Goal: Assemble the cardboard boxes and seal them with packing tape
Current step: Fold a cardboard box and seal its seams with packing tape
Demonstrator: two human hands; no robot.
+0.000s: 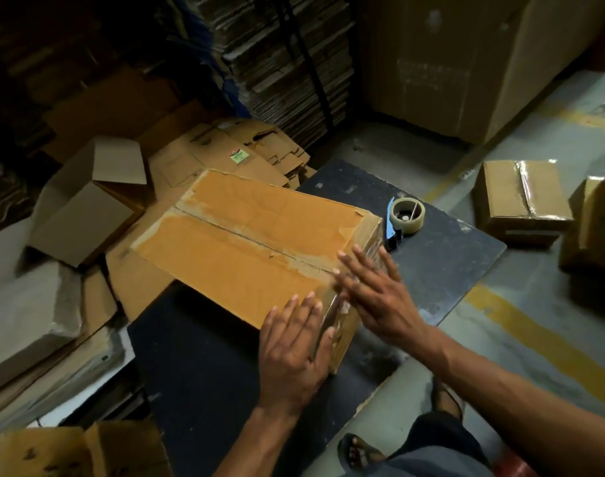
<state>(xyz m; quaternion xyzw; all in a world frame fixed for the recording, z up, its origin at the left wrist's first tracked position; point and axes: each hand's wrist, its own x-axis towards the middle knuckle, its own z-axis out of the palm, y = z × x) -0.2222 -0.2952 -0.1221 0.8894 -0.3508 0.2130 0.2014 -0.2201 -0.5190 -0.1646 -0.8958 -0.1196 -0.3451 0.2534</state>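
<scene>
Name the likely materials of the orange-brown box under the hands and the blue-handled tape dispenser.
Orange-brown box: corrugated cardboard, matte, with torn paper edges along the seam. Blue-handled tape dispenser: seemingly plastic handle, smooth; its roll looks like glossy clear tape.

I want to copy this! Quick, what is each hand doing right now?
Left hand: open, fingers straight, lying flat on the near end of the box.
Right hand: open, fingers straight, over the box's near end; holding nothing.
</scene>
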